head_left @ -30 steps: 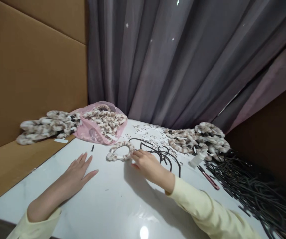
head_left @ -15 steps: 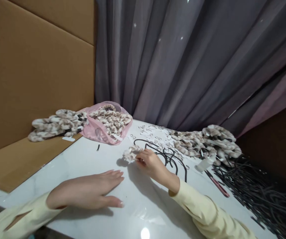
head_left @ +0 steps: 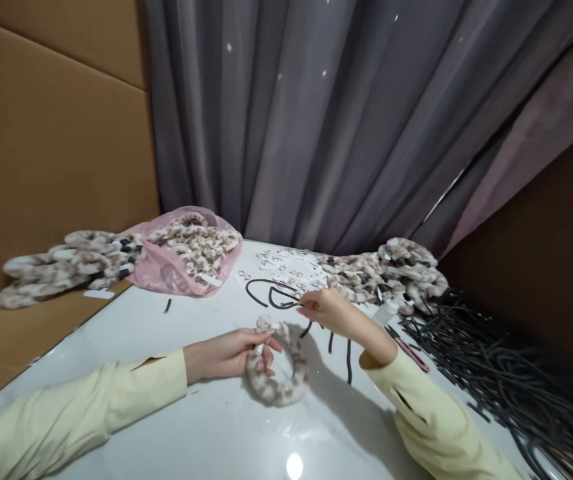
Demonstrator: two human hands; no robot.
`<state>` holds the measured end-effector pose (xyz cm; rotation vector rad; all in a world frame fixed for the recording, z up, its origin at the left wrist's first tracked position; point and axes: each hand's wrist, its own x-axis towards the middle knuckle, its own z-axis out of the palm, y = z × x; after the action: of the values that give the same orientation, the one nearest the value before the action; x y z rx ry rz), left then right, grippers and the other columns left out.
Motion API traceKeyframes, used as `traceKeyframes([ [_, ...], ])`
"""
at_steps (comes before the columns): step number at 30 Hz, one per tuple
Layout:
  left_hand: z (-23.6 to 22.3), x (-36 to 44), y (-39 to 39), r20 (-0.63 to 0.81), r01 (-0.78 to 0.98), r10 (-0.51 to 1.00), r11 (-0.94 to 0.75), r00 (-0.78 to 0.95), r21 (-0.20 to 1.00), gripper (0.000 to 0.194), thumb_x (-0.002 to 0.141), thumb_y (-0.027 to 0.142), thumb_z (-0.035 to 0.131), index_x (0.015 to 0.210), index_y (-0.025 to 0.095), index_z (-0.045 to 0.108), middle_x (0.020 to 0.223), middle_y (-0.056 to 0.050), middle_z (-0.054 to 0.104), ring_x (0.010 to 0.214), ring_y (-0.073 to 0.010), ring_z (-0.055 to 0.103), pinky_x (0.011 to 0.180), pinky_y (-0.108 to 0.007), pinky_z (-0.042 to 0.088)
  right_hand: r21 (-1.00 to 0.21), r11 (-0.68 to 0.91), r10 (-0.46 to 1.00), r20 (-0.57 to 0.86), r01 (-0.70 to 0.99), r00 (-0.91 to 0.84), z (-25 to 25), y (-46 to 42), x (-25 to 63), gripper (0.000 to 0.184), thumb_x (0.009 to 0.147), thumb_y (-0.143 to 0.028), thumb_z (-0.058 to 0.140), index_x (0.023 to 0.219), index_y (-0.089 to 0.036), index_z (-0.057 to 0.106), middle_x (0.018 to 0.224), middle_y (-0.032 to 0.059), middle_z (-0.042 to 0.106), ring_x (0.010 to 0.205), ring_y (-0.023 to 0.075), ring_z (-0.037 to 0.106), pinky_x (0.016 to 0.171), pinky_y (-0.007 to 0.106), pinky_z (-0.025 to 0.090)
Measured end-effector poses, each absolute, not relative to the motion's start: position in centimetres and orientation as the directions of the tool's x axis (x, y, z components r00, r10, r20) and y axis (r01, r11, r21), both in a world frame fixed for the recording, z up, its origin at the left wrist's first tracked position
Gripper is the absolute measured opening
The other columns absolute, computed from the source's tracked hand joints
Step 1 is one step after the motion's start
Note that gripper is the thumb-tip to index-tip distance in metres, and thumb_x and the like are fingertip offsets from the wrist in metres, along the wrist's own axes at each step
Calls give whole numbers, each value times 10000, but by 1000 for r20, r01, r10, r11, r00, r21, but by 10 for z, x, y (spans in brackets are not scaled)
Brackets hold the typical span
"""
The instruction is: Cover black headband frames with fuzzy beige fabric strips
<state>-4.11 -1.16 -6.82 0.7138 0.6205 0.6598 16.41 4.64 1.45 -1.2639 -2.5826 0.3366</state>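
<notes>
My left hand [head_left: 246,353] grips a fluffy white and brown spotted ring [head_left: 279,393] at its upper left side, just above the white table. A small tuft stands up at the ring's top. Beyond it, my right hand [head_left: 334,313] is closed in a pinch on a curved black tube [head_left: 282,305], one of several lying at the middle of the table. Part of these tubes is hidden behind the right hand and wrist. Another bent black tube [head_left: 250,291] lies just left of it.
A pink bag [head_left: 166,277] of furry rings and more furry pieces [head_left: 61,267] lie left. Furry rings [head_left: 411,270], a small bottle [head_left: 386,311], pink-handled scissors [head_left: 411,353] and a heap of black tubes [head_left: 506,367] lie right. Paper pieces [head_left: 284,263] lie near the curtain.
The furry ring has passed from my right hand to my left, which was flat and open. My right hand has moved to the black tubes. The view has turned slightly right.
</notes>
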Motion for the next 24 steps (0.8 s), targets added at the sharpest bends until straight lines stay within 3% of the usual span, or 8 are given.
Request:
traceKeyframes([
  [3, -63, -45, -11, -294, -276, 676, 602, 675, 750, 290, 774, 366, 660, 843, 85, 652, 439, 68, 413, 405, -59, 359, 659, -262, 467, -284, 551, 834, 184, 784, -520, -8, 79, 177, 190, 827, -155, 506, 763, -112, 679, 715, 90, 677, 685, 178, 619, 637, 246, 434],
  [6, -59, -44, -12, -300, -229, 637, 612, 710, 757, 259, 789, 345, 638, 850, 94, 657, 391, 94, 333, 379, -55, 264, 648, -248, 469, -268, 586, 809, 238, 765, -537, -35, 94, 175, 162, 839, -131, 505, 856, -106, 665, 902, 121, 662, 883, 201, 597, 785, 280, 436],
  [9, -58, -43, -13, -293, -212, 638, 594, 712, 776, 223, 807, 308, 606, 860, 97, 657, 399, 91, 343, 387, -60, 262, 665, -256, 468, -262, 631, 775, 257, 730, -577, -53, 98, 171, 185, 844, -84, 482, 936, -115, 640, 977, 116, 623, 947, 187, 559, 841, 286, 422],
  [13, -55, -42, -14, -312, -187, 641, 588, 702, 787, 205, 790, 301, 615, 835, 104, 650, 412, 83, 383, 384, -54, 241, 661, -259, 462, -267, 624, 780, 267, 735, -565, -58, 100, 171, 223, 806, -10, 456, 916, -100, 627, 882, 108, 600, 892, 190, 537, 819, 304, 419],
  [18, -51, -41, -16, -322, -185, 652, 585, 686, 790, 190, 780, 285, 625, 810, 100, 647, 438, 61, 433, 400, -55, 266, 629, -248, 449, -294, 620, 785, 246, 728, -569, -54, 99, 173, 137, 780, -43, 529, 839, -114, 630, 867, 92, 589, 856, 178, 531, 794, 283, 421],
  [24, -53, -41, -16, -328, -201, 650, 601, 686, 773, 173, 776, 254, 620, 811, 88, 656, 455, 48, 456, 407, -55, 304, 620, -247, 449, -336, 581, 814, 244, 741, -528, -45, 99, 174, 219, 746, -4, 523, 903, -95, 646, 840, 93, 607, 848, 184, 551, 795, 288, 420],
])
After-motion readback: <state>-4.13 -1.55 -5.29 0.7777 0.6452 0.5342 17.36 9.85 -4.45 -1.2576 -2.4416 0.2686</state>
